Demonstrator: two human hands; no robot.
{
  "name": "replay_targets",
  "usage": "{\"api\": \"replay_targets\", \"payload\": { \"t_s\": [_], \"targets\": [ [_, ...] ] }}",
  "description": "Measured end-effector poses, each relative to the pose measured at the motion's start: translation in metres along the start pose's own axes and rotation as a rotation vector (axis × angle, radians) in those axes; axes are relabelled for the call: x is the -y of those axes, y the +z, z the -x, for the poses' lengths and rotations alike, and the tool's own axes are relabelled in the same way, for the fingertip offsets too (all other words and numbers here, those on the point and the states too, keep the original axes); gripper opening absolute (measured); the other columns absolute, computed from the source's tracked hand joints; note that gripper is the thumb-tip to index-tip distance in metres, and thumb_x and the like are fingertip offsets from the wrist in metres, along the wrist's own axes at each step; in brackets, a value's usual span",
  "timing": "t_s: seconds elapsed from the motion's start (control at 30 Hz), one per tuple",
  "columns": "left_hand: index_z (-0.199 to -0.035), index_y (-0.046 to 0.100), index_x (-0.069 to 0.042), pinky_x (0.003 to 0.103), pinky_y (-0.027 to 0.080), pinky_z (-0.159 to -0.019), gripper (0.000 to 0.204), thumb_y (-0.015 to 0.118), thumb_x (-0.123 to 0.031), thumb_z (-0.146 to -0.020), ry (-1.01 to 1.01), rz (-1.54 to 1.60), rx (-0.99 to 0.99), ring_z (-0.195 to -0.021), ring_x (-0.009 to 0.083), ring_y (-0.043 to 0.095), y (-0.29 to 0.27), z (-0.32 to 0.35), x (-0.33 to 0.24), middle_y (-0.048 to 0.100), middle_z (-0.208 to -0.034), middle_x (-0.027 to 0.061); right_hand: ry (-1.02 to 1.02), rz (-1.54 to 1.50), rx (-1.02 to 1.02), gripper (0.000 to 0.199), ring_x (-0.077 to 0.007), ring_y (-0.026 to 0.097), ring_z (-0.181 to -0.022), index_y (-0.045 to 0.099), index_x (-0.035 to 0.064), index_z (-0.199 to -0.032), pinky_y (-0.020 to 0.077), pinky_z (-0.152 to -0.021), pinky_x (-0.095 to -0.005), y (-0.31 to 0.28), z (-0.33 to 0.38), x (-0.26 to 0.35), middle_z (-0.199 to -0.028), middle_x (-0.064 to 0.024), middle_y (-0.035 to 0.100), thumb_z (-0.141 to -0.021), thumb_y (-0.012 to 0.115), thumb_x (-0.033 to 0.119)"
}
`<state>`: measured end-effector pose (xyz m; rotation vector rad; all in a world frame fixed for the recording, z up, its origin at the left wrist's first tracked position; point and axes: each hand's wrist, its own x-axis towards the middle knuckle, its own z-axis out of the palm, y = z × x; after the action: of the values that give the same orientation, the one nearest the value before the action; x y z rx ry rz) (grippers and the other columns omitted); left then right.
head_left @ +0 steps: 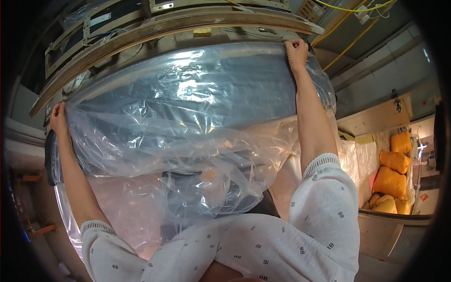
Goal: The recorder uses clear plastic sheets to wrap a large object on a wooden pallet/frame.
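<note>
A large sheet of clear plastic film (pixel 188 113) spreads in front of me, with its far edge stretched between my two hands. My left hand (pixel 58 117) pinches the film's far left corner, its fingers closed. At the far right, my right hand (pixel 297 52) pinches the same edge with bent fingers. Beneath the upper part of the film lies a dark bluish flat surface. The film's nearer part hangs in wrinkled folds toward my body, and a dark piece (pixel 183 202) shows through it.
A long wooden bar (pixel 188 23) runs across just beyond the film's far edge, with a frame behind it. Yellow cables (pixel 350 44) hang at the upper right. To the right, several orange bundles (pixel 393 171) are stacked near a wooden panel (pixel 376 115).
</note>
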<state>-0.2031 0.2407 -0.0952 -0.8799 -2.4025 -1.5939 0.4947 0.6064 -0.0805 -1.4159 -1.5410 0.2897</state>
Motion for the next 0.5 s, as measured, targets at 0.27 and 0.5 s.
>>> {"api": "replay_targets", "payload": {
  "t_s": [0.27,0.5],
  "targets": [
    [-0.102,0.059,-0.003,0.024,0.038,-0.07,0.035,0.054,-0.034,-0.086,-0.252,0.138,0.116,-0.083,0.0104,0.049,-0.017,-0.01,0.015,0.057,-0.093,0.0019,-0.036,0.103,-0.113,0.036,-0.0342,0.044,-0.101,0.048,0.001,-0.088,0.0363,-0.088,-0.0388,0.003,-0.001,-0.003,-0.103,-0.0212,0.043,-0.07,0.064,0.027],
    [-0.105,0.055,-0.006,0.025,0.037,-0.07,0.029,0.053,-0.029,-0.088,-0.318,0.456,0.076,-0.087,0.0103,0.05,-0.036,-0.027,0.05,0.055,-0.098,0.0008,0.057,-0.035,-0.109,0.04,-0.0374,0.043,-0.102,0.049,-0.0021,-0.093,0.0315,-0.092,-0.0404,0.005,-0.009,-0.003,-0.107,-0.0236,0.043,-0.085,0.048,0.037]
  ]
}}
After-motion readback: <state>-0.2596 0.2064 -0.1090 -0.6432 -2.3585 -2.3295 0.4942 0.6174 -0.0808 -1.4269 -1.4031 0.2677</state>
